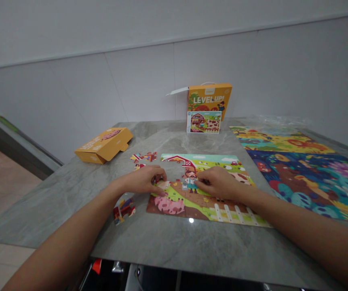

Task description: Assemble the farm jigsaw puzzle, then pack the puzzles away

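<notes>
A partly assembled farm jigsaw puzzle (pixel 198 208) lies flat before me, with a gap in its upper left part where the grey tabletop shows. My left hand (pixel 145 180) is at the puzzle's left edge, its fingers curled and thumb bent around a puzzle piece (pixel 163 184) above the pink pig. Curled fingers of my right hand (pixel 218 182) rest on the puzzle beside the farmer figure (pixel 191 180); what is under the fingertips is hidden. Loose puzzle pieces (pixel 124 211) lie left of the puzzle, near my left forearm. More loose pieces (pixel 145 157) sit beyond my left hand.
An orange box (pixel 104 144) lies at the left on the marble-patterned table (pixel 161 246). At the back stands a "LEVEL UP!" box (pixel 208 99) with a farm picture card (pixel 204 122) against it. Two colourful puzzles (pixel 285 141) (pixel 313 182) and clear plastic wrap (pixel 279 120) are at the right.
</notes>
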`<state>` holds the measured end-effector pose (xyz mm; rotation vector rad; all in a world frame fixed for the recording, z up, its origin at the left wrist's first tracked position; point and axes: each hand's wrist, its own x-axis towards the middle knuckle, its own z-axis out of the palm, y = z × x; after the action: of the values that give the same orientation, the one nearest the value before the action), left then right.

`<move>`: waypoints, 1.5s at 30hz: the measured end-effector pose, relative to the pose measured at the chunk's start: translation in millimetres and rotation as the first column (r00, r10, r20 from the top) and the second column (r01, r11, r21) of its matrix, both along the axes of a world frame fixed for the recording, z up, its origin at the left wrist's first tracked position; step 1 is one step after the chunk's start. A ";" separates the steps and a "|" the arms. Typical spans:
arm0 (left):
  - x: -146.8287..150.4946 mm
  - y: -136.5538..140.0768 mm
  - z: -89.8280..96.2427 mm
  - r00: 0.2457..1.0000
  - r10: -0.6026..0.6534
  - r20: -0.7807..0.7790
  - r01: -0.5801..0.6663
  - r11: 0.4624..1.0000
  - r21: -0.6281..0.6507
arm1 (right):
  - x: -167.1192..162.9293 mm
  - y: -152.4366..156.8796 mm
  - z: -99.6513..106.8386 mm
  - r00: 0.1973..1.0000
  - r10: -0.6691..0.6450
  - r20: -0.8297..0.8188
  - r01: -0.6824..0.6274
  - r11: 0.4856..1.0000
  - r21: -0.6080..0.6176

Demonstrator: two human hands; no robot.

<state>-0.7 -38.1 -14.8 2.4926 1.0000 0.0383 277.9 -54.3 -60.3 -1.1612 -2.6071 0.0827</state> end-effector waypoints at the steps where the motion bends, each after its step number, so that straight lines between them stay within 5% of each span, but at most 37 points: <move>1: 0.0 0.1 -0.2 1.000 0.005 -0.001 -0.005 1.000 0.001 | -0.1 -0.2 0.0 1.000 -0.003 0.001 0.003 1.000 0.002; 28: 13.3 8.3 -30.6 0.975 0.180 0.127 -0.199 0.967 0.158 | -1.5 1.7 -2.5 1.000 -0.008 -0.003 0.009 1.000 0.019; 36: -43.9 40.4 -4.8 0.858 0.510 -0.051 -0.458 0.807 0.374 | -1.1 0.6 -1.4 1.000 -0.012 -0.011 0.012 1.000 -0.003; 41: -64.0 43.3 -0.8 0.865 0.436 -0.248 -0.398 0.898 0.190 | -1.5 0.1 0.2 1.000 -0.018 -0.004 0.018 1.000 -0.012; 45: -61.5 40.2 -1.5 0.870 0.407 -0.277 -0.381 0.913 0.142 | -1.6 0.0 1.0 1.000 -0.026 0.005 0.026 1.000 -0.003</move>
<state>-62.2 2.2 -16.3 2.3659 1.6589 -0.1844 276.3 -54.3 -59.3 -1.1979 -2.5960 0.0784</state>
